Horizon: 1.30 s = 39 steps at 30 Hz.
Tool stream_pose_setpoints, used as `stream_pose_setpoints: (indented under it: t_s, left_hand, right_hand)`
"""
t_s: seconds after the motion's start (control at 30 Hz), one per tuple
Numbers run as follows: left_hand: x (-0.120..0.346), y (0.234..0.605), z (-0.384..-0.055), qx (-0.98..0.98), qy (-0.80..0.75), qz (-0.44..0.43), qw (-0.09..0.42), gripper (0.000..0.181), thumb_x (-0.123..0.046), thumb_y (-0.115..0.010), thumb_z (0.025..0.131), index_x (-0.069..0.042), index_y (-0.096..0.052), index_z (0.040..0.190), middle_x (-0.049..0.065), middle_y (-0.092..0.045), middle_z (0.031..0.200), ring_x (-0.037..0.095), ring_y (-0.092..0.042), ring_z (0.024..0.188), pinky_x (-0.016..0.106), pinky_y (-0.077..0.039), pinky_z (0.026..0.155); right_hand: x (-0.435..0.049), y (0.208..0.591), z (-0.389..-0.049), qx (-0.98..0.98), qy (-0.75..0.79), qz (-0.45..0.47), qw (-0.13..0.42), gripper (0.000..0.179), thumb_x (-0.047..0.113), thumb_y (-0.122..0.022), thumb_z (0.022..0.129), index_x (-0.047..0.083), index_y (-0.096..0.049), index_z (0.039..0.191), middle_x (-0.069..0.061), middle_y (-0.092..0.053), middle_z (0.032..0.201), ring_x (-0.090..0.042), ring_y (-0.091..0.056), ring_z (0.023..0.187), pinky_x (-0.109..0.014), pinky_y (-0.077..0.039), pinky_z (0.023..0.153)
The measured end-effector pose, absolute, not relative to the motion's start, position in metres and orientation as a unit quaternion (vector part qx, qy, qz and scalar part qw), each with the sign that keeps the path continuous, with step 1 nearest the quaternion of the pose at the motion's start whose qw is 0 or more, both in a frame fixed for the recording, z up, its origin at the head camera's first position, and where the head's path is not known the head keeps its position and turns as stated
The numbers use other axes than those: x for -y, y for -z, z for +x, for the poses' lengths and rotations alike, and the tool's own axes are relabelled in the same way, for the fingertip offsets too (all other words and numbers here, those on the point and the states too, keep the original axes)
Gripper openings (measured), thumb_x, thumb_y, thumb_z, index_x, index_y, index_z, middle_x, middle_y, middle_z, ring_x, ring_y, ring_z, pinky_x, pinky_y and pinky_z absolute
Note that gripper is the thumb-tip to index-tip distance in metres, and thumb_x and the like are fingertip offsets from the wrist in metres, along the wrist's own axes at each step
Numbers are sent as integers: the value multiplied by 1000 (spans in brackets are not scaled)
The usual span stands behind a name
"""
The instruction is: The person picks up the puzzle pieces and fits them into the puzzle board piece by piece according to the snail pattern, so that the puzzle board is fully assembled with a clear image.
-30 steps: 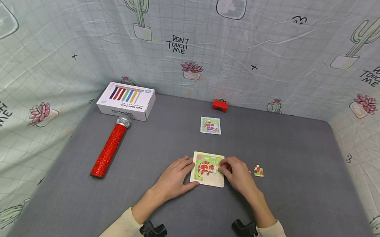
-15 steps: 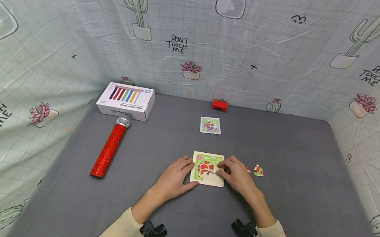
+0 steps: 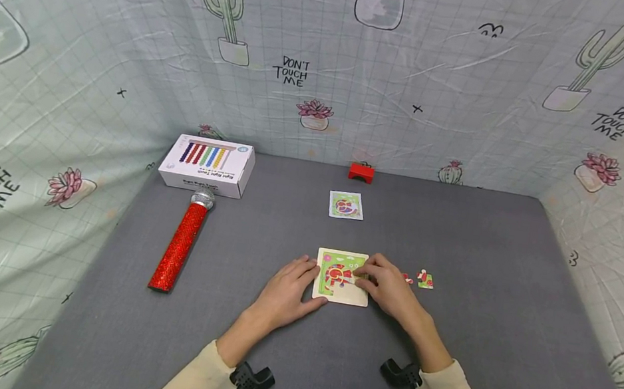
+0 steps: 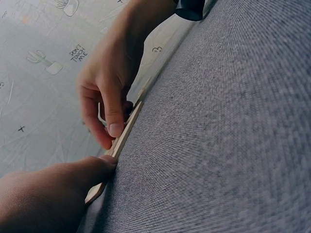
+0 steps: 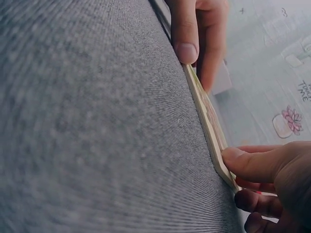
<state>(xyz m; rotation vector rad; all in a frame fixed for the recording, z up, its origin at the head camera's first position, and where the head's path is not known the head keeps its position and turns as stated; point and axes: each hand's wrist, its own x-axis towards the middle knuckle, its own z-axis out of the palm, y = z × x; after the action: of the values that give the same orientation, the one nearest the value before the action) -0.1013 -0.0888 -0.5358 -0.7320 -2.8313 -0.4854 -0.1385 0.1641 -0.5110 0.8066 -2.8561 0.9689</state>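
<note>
A square wooden jigsaw puzzle board (image 3: 349, 296) lies flat on the table, with a green and red picture partly filled in and a bare wood lower right part. My left hand (image 3: 287, 288) rests at its left side, fingertips on the left edge and thumb against the near corner. At the right side of the board, my right hand (image 3: 389, 287) pinches a small puzzle piece (image 3: 356, 278) between thumb and fingers, low over the picture; the fingers mostly hide this piece. Loose red and green puzzle pieces (image 3: 425, 279) lie just right of that hand.
Behind the board lies a small picture card (image 3: 346, 206), with a red arch block (image 3: 361, 173) farther back. A red glittery microphone (image 3: 180, 245) and a white box (image 3: 207, 166) are at the left. A patterned cloth (image 3: 332, 56) surrounds the grey table (image 3: 505, 358).
My right hand has shifted slightly left over the board, uncovering more of a loose red piece beside it. The left hand and the board stay in place.
</note>
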Motion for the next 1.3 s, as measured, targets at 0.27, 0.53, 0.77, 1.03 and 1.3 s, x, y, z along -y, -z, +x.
stream_pose_setpoints:
  t_s: [0.27,0.53,0.77,1.03,1.3]
  left_hand:
    - [89,535,-101,952,160,-246,83,65,-52,-70,90,-5,-62,135,9,-61,139,29,-51,139,44,-42,117]
    - [88,535,-102,952,163,-245,80,66,-52,-70,90,-5,-61,136,9,-61,140,28,-51,139,43,-41,118]
    - [88,536,-102,951,168,-247,82,66,-50,-71,90,-5,-61,136,9,-61,139,29,-50,139,43,-41,118]
    - [88,535,-103,952,165,-246,79,67,-51,-70,90,-5,-60,137,9,-60,140,28,-50,140,43,-41,118]
    - [88,535,-102,952,162,-247,80,67,-52,-70,90,-5,-60,137,8,-61,140,28,-50,140,43,-41,118]
  right_hand:
    - [-168,506,-140,912,-329,246,10,22,15,-79,85,9,-76,107,-4,-63,101,-11,-54,80,-25,-48,67]
    - [-179,502,-141,925,-314,213,4,38,21,-83,83,7,-72,116,-7,-64,107,-16,-56,87,-32,-50,73]
    - [-193,500,-140,930,-311,193,2,43,21,-81,85,5,-68,122,-12,-63,110,-21,-57,89,-35,-52,76]
    - [-209,501,-138,941,-291,170,1,47,26,-80,86,5,-66,126,-12,-62,113,-25,-60,98,-44,-54,85]
    - [-224,504,-136,947,-282,153,-4,45,22,-77,88,4,-65,127,-14,-61,116,-29,-57,106,-50,-50,92]
